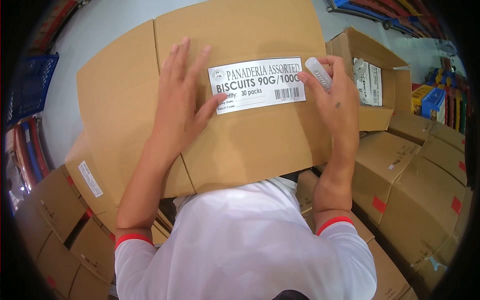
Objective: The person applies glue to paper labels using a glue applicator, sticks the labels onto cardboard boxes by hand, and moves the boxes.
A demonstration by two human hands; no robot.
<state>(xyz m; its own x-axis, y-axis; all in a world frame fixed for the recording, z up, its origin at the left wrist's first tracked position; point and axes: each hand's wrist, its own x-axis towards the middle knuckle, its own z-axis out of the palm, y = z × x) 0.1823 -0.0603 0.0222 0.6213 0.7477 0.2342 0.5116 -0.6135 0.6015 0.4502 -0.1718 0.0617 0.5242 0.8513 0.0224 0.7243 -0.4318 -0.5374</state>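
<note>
A large flattened cardboard carton [245,145] lies in front of my body. On it is a white printed label [260,90] reading "Panaderia Assorted Biscuits 90G/100G". My left hand [182,95] rests on the cardboard with fingers spread, its thumb over the label's left edge. At the label's right end, my right hand [336,95] is closed around a translucent, rounded plastic tube [318,74] with raised ridges, possibly a glue bottle. Its lower part is hidden by the fingers.
An open cardboard box [375,112] at the right holds printed labels [371,85] and a similar clear tube [359,69]. Closed cartons [415,200] with red marks are stacked at the right, and more cartons [55,215] at the left. A blue plastic crate [37,85] stands far left.
</note>
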